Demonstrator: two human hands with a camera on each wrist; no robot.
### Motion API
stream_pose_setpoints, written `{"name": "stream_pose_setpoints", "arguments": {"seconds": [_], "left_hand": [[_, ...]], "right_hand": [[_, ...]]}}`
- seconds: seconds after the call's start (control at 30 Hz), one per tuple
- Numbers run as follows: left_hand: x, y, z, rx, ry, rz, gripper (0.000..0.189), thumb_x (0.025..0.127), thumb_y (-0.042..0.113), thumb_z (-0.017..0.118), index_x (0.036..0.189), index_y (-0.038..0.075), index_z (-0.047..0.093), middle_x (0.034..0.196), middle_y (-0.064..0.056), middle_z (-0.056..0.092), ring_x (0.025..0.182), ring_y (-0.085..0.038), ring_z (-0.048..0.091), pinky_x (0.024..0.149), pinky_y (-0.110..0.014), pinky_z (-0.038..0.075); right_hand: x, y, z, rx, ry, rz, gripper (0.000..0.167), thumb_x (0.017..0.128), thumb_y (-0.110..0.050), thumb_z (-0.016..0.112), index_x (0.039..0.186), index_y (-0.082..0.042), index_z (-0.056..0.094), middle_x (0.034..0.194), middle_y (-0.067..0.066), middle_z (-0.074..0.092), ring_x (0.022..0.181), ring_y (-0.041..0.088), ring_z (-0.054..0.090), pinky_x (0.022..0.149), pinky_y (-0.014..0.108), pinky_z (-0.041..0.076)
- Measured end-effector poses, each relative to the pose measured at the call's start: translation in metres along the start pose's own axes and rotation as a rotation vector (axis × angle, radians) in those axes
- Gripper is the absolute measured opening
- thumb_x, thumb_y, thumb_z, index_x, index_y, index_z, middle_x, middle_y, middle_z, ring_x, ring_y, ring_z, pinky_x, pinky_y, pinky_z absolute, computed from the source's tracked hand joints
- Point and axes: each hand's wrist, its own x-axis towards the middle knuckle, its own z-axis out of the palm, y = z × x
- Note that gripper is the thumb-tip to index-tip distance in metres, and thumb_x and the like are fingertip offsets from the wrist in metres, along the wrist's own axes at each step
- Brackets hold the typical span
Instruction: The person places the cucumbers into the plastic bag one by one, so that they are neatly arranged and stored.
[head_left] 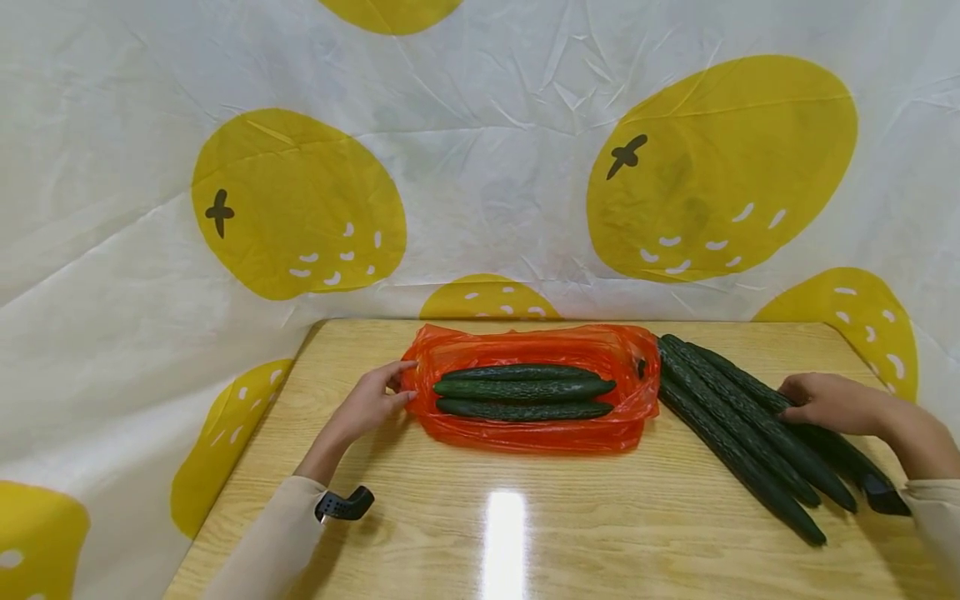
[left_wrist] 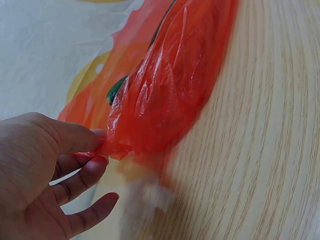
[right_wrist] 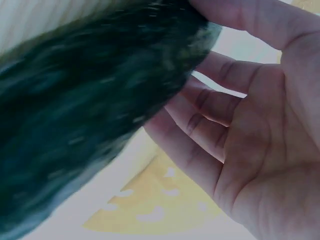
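Observation:
An orange-red plastic bag [head_left: 525, 440] lies opened out on the table, with three dark green cucumbers [head_left: 525, 389] side by side on it. My left hand [head_left: 377, 392] pinches the bag's left end; in the left wrist view, thumb and fingertips [left_wrist: 97, 167] meet on the thin film. To the right of the bag, several long cucumbers [head_left: 731, 437] are fanned out at a slant. My right hand [head_left: 836, 402] holds the rearmost cucumber [right_wrist: 90, 95] of that pile, thumb on one side and fingers curled round the other.
The wooden table [head_left: 600, 517] reaches back to a white cloth [head_left: 495, 200] printed with big yellow fruit shapes. Dark wrist straps [head_left: 345, 503] sit at both sleeves. A bright reflection shows on the tabletop in front of the bag.

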Motion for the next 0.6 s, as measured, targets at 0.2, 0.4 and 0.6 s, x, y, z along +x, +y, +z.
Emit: {"name": "stream_pose_setpoints", "arguments": {"seconds": [0.2, 0.4, 0.6], "left_hand": [[-0.0005, 0.0010, -0.0003, -0.001, 0.000, -0.002, 0.051, 0.095, 0.008, 0.070, 0.144, 0.003, 0.055, 0.096, -0.007, 0.065, 0.091, -0.022, 0.059, 0.067, -0.027, 0.047], [-0.0003, 0.0035, -0.0006, 0.003, 0.000, -0.003, 0.052, 0.095, 0.006, 0.070, 0.144, 0.003, 0.055, 0.095, -0.006, 0.065, 0.091, -0.022, 0.060, 0.068, -0.027, 0.047], [-0.0003, 0.0038, 0.0004, -0.010, 0.002, 0.001, 0.051, 0.095, 0.005, 0.070, 0.144, 0.002, 0.055, 0.096, -0.007, 0.067, 0.090, -0.022, 0.060, 0.067, -0.027, 0.047]], "right_hand": [[-0.0013, 0.0027, -0.0050, -0.030, -0.023, 0.015, 0.037, 0.090, -0.022, 0.074, 0.109, 0.008, 0.064, 0.100, 0.005, 0.069, 0.086, 0.017, 0.062, 0.070, 0.035, 0.051], [-0.0025, 0.0015, -0.0056, 0.003, 0.017, 0.007, 0.034, 0.090, -0.022, 0.075, 0.109, 0.004, 0.064, 0.099, 0.005, 0.067, 0.087, 0.020, 0.063, 0.070, 0.034, 0.051], [-0.0033, -0.0050, -0.0099, -0.021, 0.094, -0.032, 0.029, 0.090, -0.021, 0.075, 0.108, -0.001, 0.065, 0.096, -0.001, 0.066, 0.083, 0.010, 0.060, 0.067, 0.030, 0.050]]}}
